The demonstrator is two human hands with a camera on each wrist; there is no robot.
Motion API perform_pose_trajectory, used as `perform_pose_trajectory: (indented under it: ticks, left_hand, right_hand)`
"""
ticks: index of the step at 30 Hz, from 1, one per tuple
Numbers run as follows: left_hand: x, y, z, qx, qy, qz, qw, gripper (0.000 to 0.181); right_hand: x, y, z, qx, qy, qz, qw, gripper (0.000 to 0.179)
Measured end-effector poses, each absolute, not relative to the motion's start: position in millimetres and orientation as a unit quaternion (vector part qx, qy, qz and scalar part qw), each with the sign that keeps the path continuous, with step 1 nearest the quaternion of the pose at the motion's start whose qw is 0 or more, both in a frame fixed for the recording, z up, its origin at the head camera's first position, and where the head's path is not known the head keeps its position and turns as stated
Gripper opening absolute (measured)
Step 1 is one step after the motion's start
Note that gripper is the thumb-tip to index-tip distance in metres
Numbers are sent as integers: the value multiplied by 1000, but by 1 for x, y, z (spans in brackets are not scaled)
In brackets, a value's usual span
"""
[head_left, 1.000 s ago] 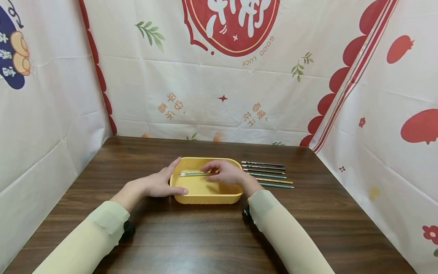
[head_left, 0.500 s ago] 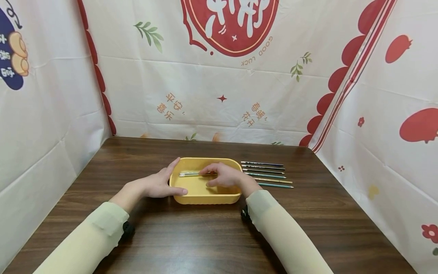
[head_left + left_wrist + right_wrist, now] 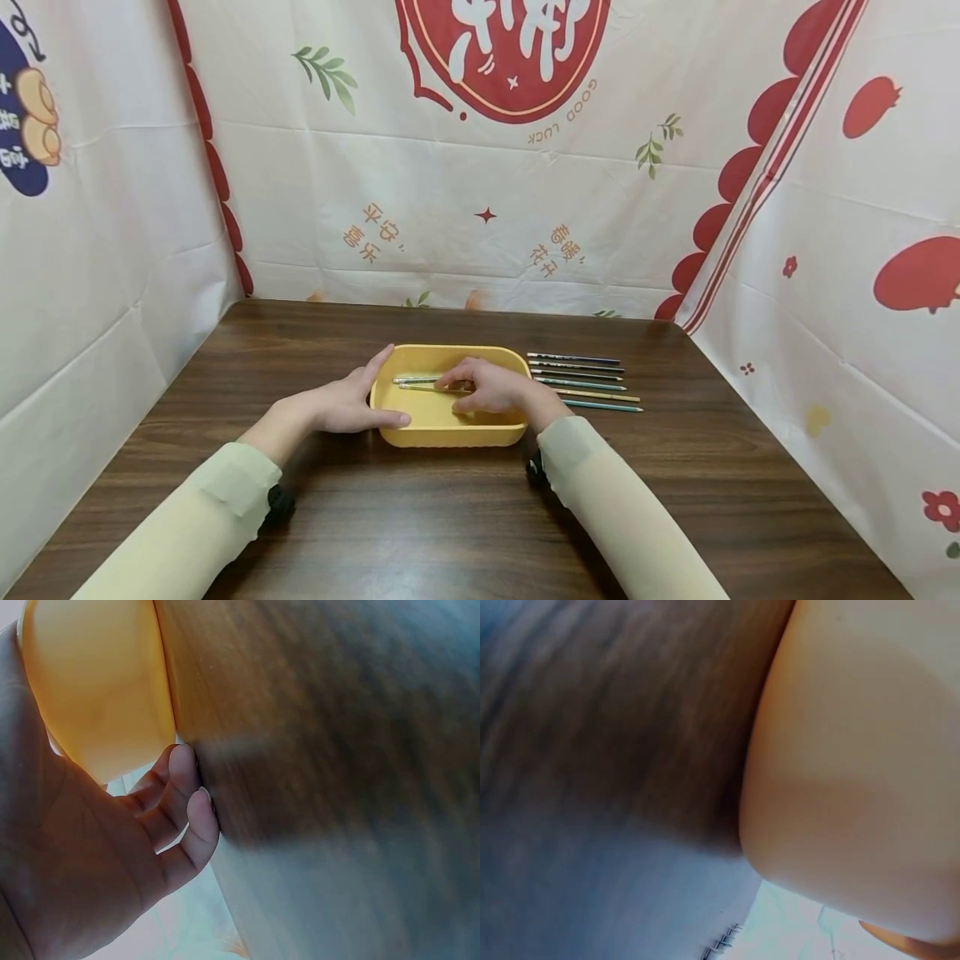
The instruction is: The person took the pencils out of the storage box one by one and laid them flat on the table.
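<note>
In the head view, a yellow plastic box [image 3: 450,437] stands on the brown table. My left hand [image 3: 347,403] holds its left end, with the thumb over the front rim and the index finger at the back corner; other fingers curl against the outside in the left wrist view. Inside the box lie a pale green pencil [image 3: 408,380] and, just in front, a yellowish pencil [image 3: 412,387]. My right hand [image 3: 493,387] reaches in from the right, its fingertips at the pencils and its thumb apart, nearer the front. It hides their right ends.
Several pencils [image 3: 592,386] lie side by side on the wooden table [image 3: 420,525], right of the box. Printed white cloth [image 3: 450,167] hangs behind and along both sides. In the right wrist view, the box wall [image 3: 855,765] fills the right half.
The right thumb has parted from the fingers. The yellowish pencil's left end has shifted slightly right and forward, away from the green one. The left hand stays on the box.
</note>
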State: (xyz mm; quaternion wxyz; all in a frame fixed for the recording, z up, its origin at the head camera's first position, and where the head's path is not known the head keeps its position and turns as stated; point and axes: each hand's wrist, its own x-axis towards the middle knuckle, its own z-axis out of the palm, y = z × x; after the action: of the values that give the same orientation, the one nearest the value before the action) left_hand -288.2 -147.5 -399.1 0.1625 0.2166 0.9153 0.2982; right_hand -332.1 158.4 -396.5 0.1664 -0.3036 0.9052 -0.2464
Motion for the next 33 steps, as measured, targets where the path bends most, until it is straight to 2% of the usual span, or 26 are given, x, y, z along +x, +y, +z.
perform_pose_trajectory:
  ticks: [12,18,26,33]
  left_hand:
    - [-288,-147,-399,212,916,297,167,131]
    - [-288,-147,-398,212,916,298,165,132]
    - [-288,-149,-399,211,916,300,164,132]
    - [-289,-149,-399,208,917,296,168,132]
  right_hand:
    - [-333,158,-400,-333,898,-232,169,24]
    - [-332,157,-399,-319,903,-243,154,25]
    - [-331,156,-397,-316,900,-265,139,37]
    - [-333,157,-399,-320,893,-293,119,26]
